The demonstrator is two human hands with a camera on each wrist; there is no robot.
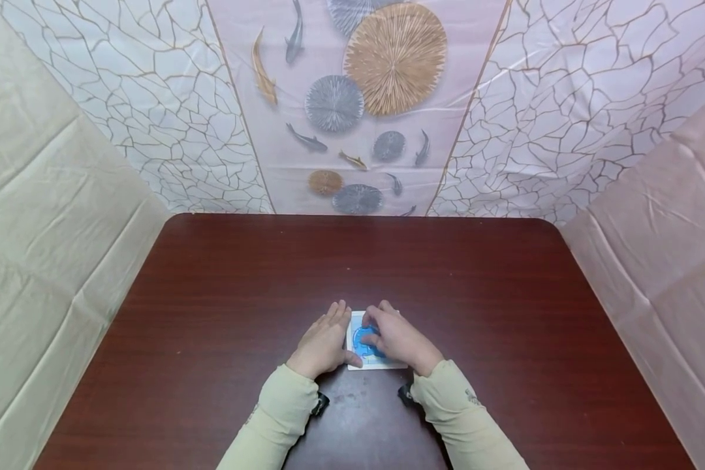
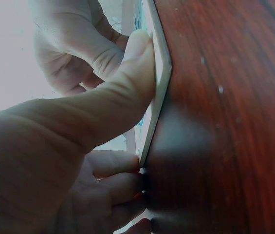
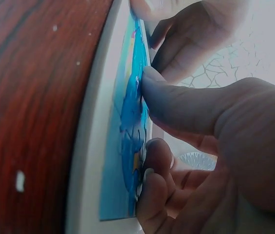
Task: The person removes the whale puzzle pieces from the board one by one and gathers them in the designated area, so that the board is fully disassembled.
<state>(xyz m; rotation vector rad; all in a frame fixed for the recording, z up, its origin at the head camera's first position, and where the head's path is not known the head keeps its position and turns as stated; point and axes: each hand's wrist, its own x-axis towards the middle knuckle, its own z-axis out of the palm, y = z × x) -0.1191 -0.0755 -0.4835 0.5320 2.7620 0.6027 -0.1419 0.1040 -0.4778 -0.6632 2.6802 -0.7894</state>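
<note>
A small flat puzzle board with a pale border lies on the table near the person. Its picture shows a blue, rounded figure. My left hand lies along the board's left side, fingers extended, with the thumb pressing on the near left corner. Over the picture, my right hand curls its thumb and fingers around a blue puzzle piece. In the right wrist view this piece stands slightly proud of the board, and the fingertips are right at its edge. The palm hides the board's right part.
The dark red-brown table extends around the board on every side. Behind it hangs a patterned cloth, and plain pale cloths flank the table. Black straps circle both wrists below the sleeves.
</note>
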